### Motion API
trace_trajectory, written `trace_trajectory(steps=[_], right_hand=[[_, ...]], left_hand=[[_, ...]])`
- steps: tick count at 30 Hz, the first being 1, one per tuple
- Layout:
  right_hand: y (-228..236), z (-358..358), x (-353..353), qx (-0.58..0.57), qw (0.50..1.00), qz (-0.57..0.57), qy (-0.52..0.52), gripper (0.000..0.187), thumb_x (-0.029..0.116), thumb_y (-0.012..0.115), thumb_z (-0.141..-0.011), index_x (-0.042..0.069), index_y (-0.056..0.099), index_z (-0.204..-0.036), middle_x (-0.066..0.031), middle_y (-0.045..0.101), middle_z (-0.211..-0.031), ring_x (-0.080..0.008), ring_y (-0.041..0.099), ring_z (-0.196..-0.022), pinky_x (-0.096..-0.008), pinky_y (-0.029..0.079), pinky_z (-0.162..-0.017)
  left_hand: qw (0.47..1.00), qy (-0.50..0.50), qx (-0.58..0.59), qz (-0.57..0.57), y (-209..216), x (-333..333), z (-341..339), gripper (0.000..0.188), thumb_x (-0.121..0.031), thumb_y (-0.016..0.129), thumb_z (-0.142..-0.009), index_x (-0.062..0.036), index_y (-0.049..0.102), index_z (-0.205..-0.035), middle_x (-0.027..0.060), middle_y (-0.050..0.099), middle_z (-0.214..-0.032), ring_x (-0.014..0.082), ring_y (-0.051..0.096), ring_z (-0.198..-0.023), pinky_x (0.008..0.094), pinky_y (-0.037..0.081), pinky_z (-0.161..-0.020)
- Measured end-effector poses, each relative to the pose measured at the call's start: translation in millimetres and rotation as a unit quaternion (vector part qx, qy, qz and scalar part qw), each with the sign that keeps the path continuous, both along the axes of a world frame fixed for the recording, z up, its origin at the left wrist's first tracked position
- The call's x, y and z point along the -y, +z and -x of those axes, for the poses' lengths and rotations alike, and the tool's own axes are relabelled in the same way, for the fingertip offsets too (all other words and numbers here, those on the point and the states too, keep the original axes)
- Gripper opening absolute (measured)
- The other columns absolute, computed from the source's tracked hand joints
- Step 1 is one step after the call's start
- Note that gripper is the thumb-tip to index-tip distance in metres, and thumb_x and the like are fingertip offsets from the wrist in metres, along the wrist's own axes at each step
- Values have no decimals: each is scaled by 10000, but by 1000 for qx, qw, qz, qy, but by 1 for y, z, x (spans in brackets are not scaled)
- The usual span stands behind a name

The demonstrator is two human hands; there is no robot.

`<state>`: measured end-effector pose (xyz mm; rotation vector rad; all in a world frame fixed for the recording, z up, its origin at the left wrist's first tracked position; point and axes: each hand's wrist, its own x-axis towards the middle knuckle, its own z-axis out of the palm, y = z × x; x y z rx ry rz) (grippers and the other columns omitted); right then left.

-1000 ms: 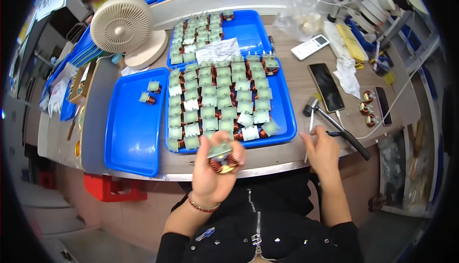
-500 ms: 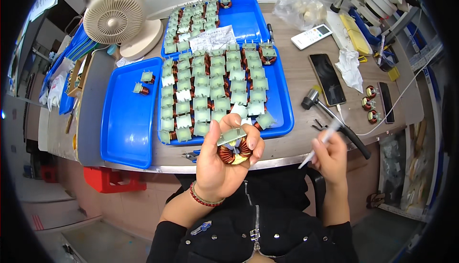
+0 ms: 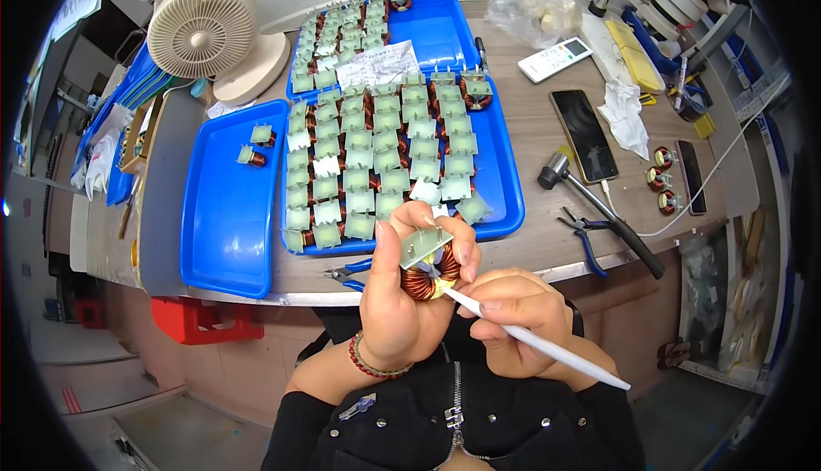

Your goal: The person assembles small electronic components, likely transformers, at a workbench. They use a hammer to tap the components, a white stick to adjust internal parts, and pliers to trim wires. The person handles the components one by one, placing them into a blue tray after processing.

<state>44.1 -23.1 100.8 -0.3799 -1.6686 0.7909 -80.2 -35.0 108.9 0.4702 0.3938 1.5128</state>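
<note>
We find a long, wood-grained workbench with a pale edge (image 3: 537, 112) running across the room. On it, a deep blue plastic tray (image 3: 500, 154) carries rows of green-topped copper coils; to its left, a second blue plastic tray (image 3: 222, 231) holds two. A black-handled hammer with a dark cylindrical head (image 3: 611, 223) lies at right, beside blue-handled pliers (image 3: 586, 244).

We note the left hand (image 3: 398, 317), palm up in front of the bench edge, thumb and fingers closed around a copper-wound ring coil with a pale green plate (image 3: 419, 283), plate uppermost. The right hand (image 3: 522, 317) pinches a slim white tapered stick (image 3: 564, 355), its tip at the coil's yellow patch; we cannot confirm contact.

We judge the coil dense and stiff, its windings smooth, its thin pins easily bent. We advise gripping the ring's outer sides, clear of the pins.
</note>
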Motion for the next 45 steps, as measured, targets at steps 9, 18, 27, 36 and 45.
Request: trace_trajectory(steps=[9, 18, 27, 36, 45], right_hand=[[1, 2, 1, 48, 996, -57, -45, 287, 22, 698, -709, -5, 499, -915, -149, 586, -766, -285, 593, -634, -320, 504, -560], [4, 1, 4, 58, 996, -67, -31, 350, 13, 738, -611, 23, 542, -901, -126, 590, -801, -269, 603, -685, -303, 501, -578], [9, 0, 6, 97, 993, -59, -37, 294, 16, 724, -608, 19, 564, -855, -102, 584, -798, -256, 602, -700, -291, 492, -562], [9, 0, 5, 113, 992, -53, -12, 256, -23, 683, -641, 11, 530, -843, -114, 556, -753, -259, 579, -639, -297, 474, -514], [-9, 0, 3, 37, 996, -78, -2, 275, -13, 673, -701, 7, 483, -899, -136, 566, -715, -265, 576, -580, -306, 481, -494]], left_hand=[[1000, 9, 10, -22, -3, 0, -3, 360, -458, 247, -939, -117, 351, -989, 119, 465, -838, 170, 455, -730, 265, 387, -640], [999, 12, -6, -43, 0, 3, -2, 368, -481, 235, -934, -137, 350, -997, 119, 464, -842, 161, 450, -727, 247, 370, -634], [999, 6, 13, -34, -1, 4, -1, 352, -460, 236, -940, -127, 339, -990, 125, 460, -840, 167, 446, -725, 257, 376, -640], [995, 51, -50, -66, -9, 8, -4, 286, -369, 249, -959, -96, 334, -971, 143, 465, -821, 169, 429, -719, 273, 374, -664], [996, -48, 69, -18, -8, 6, 1, 331, -407, 232, -954, -101, 358, -951, 130, 472, -765, 181, 438, -675, 270, 371, -639]])
